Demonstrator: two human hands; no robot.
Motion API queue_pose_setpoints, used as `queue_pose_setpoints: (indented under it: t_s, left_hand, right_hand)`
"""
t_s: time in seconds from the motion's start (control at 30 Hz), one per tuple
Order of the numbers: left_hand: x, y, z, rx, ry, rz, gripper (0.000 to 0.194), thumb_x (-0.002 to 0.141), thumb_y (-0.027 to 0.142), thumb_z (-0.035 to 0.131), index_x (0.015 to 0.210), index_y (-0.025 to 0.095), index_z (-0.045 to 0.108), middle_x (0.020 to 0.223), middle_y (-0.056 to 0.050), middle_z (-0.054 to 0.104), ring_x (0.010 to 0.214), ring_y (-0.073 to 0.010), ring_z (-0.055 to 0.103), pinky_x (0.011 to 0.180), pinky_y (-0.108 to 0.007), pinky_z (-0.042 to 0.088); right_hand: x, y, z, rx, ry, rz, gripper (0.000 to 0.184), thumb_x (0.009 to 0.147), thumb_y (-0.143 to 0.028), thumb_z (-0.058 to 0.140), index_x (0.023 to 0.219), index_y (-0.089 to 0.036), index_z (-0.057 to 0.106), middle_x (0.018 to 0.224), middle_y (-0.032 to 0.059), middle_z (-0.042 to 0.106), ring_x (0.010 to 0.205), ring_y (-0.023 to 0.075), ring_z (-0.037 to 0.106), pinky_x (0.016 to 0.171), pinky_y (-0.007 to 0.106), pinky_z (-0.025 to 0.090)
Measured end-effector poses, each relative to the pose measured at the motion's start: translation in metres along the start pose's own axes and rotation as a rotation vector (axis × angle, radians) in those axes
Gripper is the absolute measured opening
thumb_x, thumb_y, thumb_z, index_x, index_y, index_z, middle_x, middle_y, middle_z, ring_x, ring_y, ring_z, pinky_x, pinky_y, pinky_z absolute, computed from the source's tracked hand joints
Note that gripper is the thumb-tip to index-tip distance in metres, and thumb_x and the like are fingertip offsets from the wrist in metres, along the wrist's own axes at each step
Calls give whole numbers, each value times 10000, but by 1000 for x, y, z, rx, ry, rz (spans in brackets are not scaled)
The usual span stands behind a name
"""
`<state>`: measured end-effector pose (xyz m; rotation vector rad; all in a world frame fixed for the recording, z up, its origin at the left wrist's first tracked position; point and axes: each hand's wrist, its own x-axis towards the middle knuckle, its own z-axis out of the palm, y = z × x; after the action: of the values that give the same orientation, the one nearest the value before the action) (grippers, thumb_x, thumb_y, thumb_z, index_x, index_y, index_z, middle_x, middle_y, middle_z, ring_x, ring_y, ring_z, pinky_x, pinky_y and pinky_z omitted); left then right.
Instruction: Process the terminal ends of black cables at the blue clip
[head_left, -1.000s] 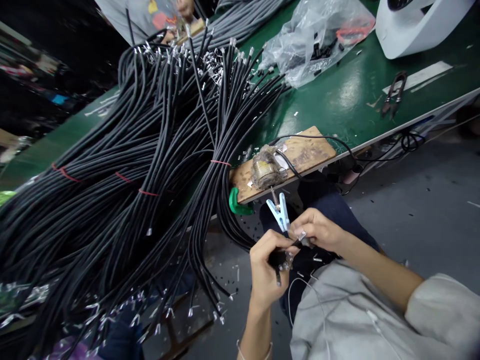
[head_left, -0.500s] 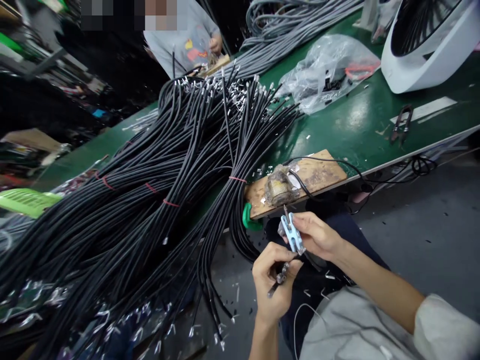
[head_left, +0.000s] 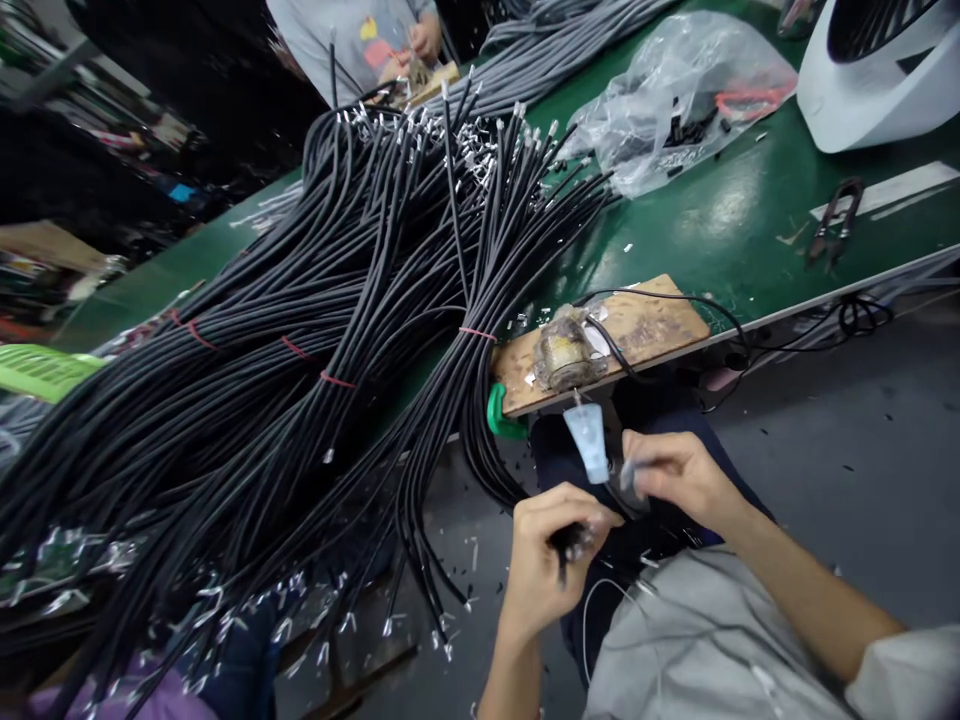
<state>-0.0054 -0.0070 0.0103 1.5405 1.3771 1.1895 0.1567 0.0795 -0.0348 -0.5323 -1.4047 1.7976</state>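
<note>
My left hand [head_left: 559, 550] is closed around the ends of several black cables [head_left: 499, 470], whose shiny tips poke out below the fingers. To its upper right, my right hand [head_left: 679, 475] has thumb and fingers pressed together. A small greyish blur shows at those fingertips; what it is I cannot make out. Between and above the hands, a light blue clothespin [head_left: 589, 442] hangs on the shaft of a tape-wrapped motor [head_left: 566, 350], its outline smeared. Neither hand visibly touches the clothespin. The motor sits on a wooden board [head_left: 660, 315] at the table edge.
Bundled black cables [head_left: 262, 340] with red ties cover the left of the green table [head_left: 720, 225]. A green clamp [head_left: 504, 412] grips the board. Beyond lie a plastic bag [head_left: 675, 100], thread snips [head_left: 836, 222] and a white fan [head_left: 870, 90]. Another person's hand [head_left: 426, 38] works at the far side.
My right hand was at the clothespin and has drawn back to the right. The clothespin now shows as a smeared, solid shape. My left hand keeps hold of the cables; the view has shifted slightly.
</note>
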Motion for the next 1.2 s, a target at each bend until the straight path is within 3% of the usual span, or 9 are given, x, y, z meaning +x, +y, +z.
queue_pose_setpoints:
  t_s: [0.07, 0.17, 0.43, 0.57, 0.67, 0.8, 1.0, 1.1, 1.2]
  left_hand:
    - [1, -1, 0, 89, -39, -20, 138, 773, 99, 596, 684, 153, 687, 658, -62, 674, 591, -156, 613, 551, -239, 452]
    - [-2, -2, -1, 153, -4, -12, 92, 754, 100, 624, 758, 152, 699, 699, -59, 663, 603, -149, 601, 548, -235, 447]
    - [-14, -2, 8, 205, 217, 29, 85, 802, 112, 630, 847, 170, 673, 721, -17, 615, 593, -115, 562, 532, -206, 414]
    - [-14, -2, 15, 225, 254, -24, 35, 826, 169, 612, 792, 169, 619, 657, 12, 538, 551, -104, 512, 510, -206, 374]
    - [-14, -1, 15, 220, 232, -50, 134, 869, 209, 566, 747, 167, 602, 639, 8, 533, 549, -109, 514, 504, -213, 357]
    - [-14, 2, 13, 215, 182, -56, 307, 931, 223, 473, 644, 165, 566, 585, 3, 527, 520, -107, 495, 511, -228, 345]
    - [-8, 8, 9, 191, 92, -137, 444, 967, 259, 427, 534, 167, 458, 515, 14, 444, 481, -92, 436, 494, -230, 309]
    - [-8, 7, 6, 176, 40, -150, 449, 964, 281, 440, 534, 163, 490, 513, 9, 452, 480, -94, 445, 490, -232, 309]
    - [-9, 4, 5, 182, 42, -106, 367, 920, 288, 517, 577, 160, 547, 521, 13, 473, 471, -94, 450, 482, -227, 314]
  right_hand:
    - [-7, -8, 8, -224, -61, -186, 95, 799, -248, 741, 828, -161, 714, 721, 43, 630, 718, 166, 511, 669, 313, 406]
    - [-10, -14, 23, -377, 65, -378, 71, 822, -117, 676, 867, -168, 698, 747, 54, 640, 734, 175, 503, 674, 329, 416]
    - [-13, 3, 47, -347, 343, -392, 135, 849, -74, 562, 774, -164, 630, 697, 35, 531, 698, 170, 465, 655, 332, 388]
    - [-17, 9, 61, 13, 408, -147, 189, 893, -191, 540, 732, -168, 637, 711, 28, 507, 694, 161, 462, 634, 308, 374]
    - [-14, 9, 61, 345, 354, 74, 240, 851, -290, 600, 653, -159, 624, 672, 6, 467, 642, 138, 444, 595, 278, 367]
    - [-6, 7, 48, 486, 213, 248, 213, 738, -296, 707, 623, -137, 625, 594, -23, 443, 556, 97, 393, 537, 244, 325]
    - [-5, 2, 30, 232, 66, 50, 206, 763, -337, 736, 847, -154, 697, 813, 53, 592, 714, 146, 527, 638, 272, 427]
    - [-6, 9, 35, 154, 136, -33, 227, 739, -367, 773, 729, -166, 668, 726, 36, 572, 676, 151, 509, 612, 274, 419]
    - [-8, 17, 49, 252, 277, 62, 335, 743, -461, 751, 671, -171, 601, 641, -4, 504, 603, 130, 460, 560, 257, 394]
